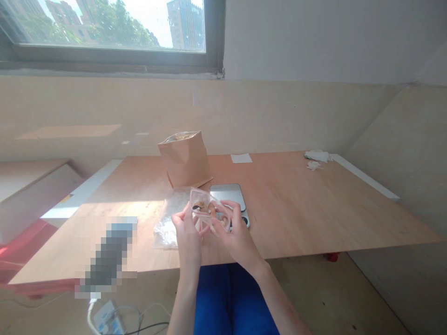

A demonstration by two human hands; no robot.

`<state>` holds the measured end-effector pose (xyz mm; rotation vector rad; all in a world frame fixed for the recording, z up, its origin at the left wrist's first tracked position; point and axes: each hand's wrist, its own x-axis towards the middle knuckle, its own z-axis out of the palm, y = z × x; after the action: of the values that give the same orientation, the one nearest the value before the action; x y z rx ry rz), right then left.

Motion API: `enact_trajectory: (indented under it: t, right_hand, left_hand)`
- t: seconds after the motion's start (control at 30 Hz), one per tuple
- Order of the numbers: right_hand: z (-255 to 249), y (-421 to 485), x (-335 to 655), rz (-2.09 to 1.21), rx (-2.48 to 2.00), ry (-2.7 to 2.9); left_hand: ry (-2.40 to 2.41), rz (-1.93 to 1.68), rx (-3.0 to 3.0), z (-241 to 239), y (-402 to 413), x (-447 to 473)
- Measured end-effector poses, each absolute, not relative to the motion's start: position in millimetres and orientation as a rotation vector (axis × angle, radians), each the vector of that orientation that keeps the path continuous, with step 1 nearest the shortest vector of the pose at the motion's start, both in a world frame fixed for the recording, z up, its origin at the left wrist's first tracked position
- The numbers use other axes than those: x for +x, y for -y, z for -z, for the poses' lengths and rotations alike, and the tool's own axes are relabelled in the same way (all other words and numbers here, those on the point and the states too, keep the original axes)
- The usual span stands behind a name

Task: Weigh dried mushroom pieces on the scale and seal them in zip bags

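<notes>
Between my two hands, above the table's front part, is a small clear plastic bag [205,204] with several brown pieces in it, their kind too small to tell. My left hand [186,225] pinches its left side, and my right hand [233,225] grips its right side. Just behind my right hand lies a kitchen scale [227,193] with a shiny metal plate, partly covered by that hand. Under and left of my left hand, clear plastic bags [167,216] lie flat. Farther back stands an open brown paper bag [185,160], its contents mostly hidden.
A wooden table [296,209] spreads out in front of me. A white paper [241,158] lies near the wall, and crumpled white pieces [316,157] lie at the back right. At the left front is a pixelated dark object [110,253] with a white cable [91,311].
</notes>
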<state>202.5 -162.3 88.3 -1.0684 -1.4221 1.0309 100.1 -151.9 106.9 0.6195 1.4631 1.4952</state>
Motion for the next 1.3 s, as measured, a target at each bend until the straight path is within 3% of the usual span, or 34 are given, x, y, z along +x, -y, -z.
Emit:
enact_trajectory:
  t: [0.33,0.6,0.87,1.3]
  right_hand:
    - [-97.3,156.5,223.4,-1.154,-0.996,1.236]
    - [-84.1,154.3,231.1,-1.217,-0.969,1.186]
    - [-71.3,151.4,235.3,-1.053,-1.147,1.155]
    - [-75.2,147.4,263.6,-1.127,-1.161,1.253]
  left_hand:
    - [-1.592,-1.468,1.115,-86.8,146.3,82.4]
    - [-1.307,-1.375,1.108,-69.6,133.2,77.8]
    - [-1.374,-1.486,1.128,-70.2,134.2,85.5]
    - [-1.438,-1.453,1.316,-54.5,136.1,73.7]
